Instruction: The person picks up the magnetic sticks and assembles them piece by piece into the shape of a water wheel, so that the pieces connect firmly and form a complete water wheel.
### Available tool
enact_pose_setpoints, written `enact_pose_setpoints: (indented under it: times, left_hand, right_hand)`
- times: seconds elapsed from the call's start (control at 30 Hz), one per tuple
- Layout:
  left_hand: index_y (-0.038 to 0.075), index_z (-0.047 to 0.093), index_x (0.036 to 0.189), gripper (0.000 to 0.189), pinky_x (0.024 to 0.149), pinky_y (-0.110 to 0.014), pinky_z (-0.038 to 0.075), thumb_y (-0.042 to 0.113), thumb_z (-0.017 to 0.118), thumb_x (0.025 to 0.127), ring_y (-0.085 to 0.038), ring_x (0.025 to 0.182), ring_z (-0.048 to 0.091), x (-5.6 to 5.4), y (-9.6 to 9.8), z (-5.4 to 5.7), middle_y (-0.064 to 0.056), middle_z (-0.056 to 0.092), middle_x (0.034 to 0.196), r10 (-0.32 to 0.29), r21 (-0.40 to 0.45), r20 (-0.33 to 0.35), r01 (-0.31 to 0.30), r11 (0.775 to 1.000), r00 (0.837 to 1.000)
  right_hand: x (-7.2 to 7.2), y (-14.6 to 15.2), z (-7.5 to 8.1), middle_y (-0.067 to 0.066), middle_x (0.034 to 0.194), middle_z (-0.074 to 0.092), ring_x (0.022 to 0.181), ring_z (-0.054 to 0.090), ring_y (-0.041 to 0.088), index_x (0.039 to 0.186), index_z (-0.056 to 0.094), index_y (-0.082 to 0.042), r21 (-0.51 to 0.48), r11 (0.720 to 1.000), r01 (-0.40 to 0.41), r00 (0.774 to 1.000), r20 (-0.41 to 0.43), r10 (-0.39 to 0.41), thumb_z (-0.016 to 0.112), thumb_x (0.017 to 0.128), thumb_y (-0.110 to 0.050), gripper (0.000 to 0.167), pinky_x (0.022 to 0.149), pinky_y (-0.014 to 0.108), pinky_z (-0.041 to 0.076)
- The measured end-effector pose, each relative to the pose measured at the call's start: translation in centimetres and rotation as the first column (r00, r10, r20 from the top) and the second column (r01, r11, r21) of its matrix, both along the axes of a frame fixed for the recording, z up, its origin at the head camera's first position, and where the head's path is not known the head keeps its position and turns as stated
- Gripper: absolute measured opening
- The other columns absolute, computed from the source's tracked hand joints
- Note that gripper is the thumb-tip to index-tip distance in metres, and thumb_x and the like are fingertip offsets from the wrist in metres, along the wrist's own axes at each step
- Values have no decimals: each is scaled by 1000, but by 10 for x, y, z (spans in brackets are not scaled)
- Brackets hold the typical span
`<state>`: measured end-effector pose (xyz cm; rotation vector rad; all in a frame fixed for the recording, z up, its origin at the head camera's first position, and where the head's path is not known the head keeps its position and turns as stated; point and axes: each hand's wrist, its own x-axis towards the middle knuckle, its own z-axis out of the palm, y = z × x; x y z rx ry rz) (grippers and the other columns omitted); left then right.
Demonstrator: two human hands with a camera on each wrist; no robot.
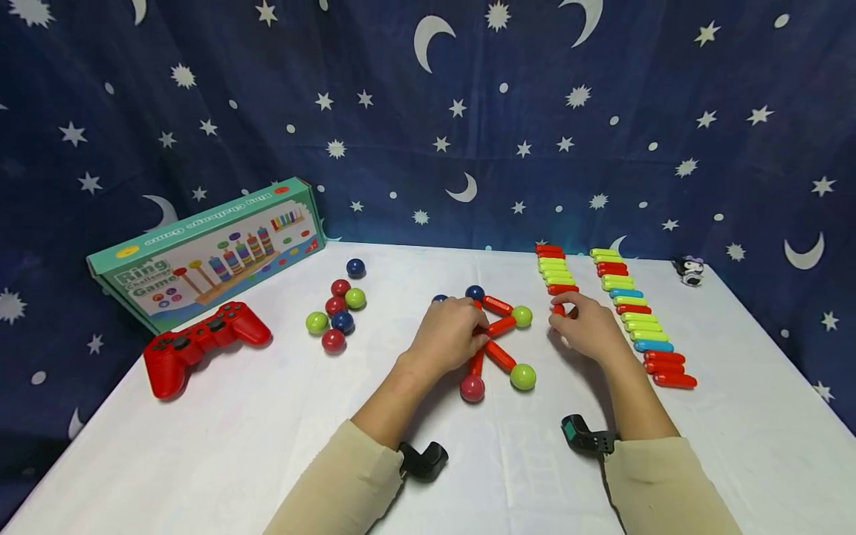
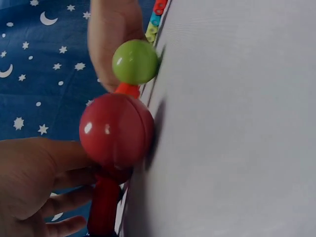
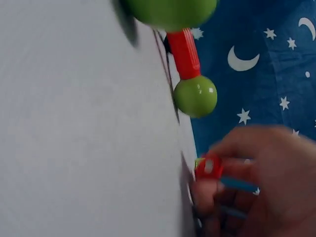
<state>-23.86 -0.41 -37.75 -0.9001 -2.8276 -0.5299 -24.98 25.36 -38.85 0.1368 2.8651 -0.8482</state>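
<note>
A ball-and-stick structure of red magnetic sticks (image 1: pixel 500 356) spreads from a middle point that my left hand (image 1: pixel 448 333) grips, thumb and fingers closed where the sticks meet. At the outer ends sit a lower green ball (image 1: pixel 523 377), an upper green ball (image 1: pixel 521 316), a red ball (image 1: pixel 472 388) and dark blue balls (image 1: pixel 475 293) at the far side. The hand hides the structure's centre. To the right, my right hand (image 1: pixel 588 327) pinches a loose red stick (image 1: pixel 559 309), its end facing the camera in the right wrist view.
Two rows of sticks, the short row (image 1: pixel 552 272) and the long row (image 1: pixel 635 319), lie at right. Loose balls (image 1: pixel 336 306) cluster left of the structure. A red game controller (image 1: pixel 200 345) and a game box (image 1: pixel 214 256) stand farther left; a small figurine (image 1: pixel 691 271) is back right.
</note>
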Motion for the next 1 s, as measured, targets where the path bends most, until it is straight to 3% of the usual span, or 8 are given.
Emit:
enact_pose_setpoints:
  times: [0.13, 0.33, 0.57, 0.83, 1.0]
  left_hand:
    - [17, 83, 100, 12, 77, -35, 50, 24, 80, 91, -21, 84, 64, 0, 2, -4, 0, 74, 92, 86, -7, -66, -86, 996, 994]
    - [15, 80, 90, 10, 74, -34, 48, 24, 80, 91, -20, 80, 60, 0, 4, -7, 0, 71, 87, 143, 28, -74, -141, 990, 987]
    - [14, 79, 93, 9, 79, -38, 50, 23, 79, 92, -21, 84, 61, 1, 4, -7, -1, 71, 91, 147, 38, -51, -146, 989, 988]
    - [13, 79, 96, 11, 79, -37, 48, 24, 79, 92, -21, 86, 61, 0, 4, -5, -1, 71, 94, 136, 45, -26, -135, 990, 990]
    - [13, 79, 96, 11, 78, -35, 47, 23, 79, 92, -21, 86, 60, 0, 4, -6, -2, 70, 94, 132, 46, -8, -132, 990, 991]
  right_hand:
    - [1, -6, 8, 17, 107, 68, 78, 65, 24, 142, 54, -6, -203, 978, -44, 997, 59, 57, 63, 100, -30, 49, 67, 31, 55]
    - [6, -16, 20, 13, 100, 71, 81, 64, 25, 141, 56, -7, -302, 945, -126, 982, 98, 162, 69, 98, -30, 50, 66, 31, 55]
    - [7, -23, 17, 13, 98, 68, 80, 63, 24, 142, 58, -9, -281, 936, -210, 959, 124, 253, 69, 98, -26, 48, 68, 33, 55]
    - [2, -24, 11, 11, 93, 68, 74, 64, 22, 129, 54, -2, -312, 935, -167, 968, 126, 215, 68, 97, -25, 42, 63, 30, 54]
    - [2, -28, 9, 14, 99, 66, 77, 63, 22, 137, 58, -5, -268, 948, -172, 976, 86, 202, 67, 98, -24, 45, 66, 30, 54]
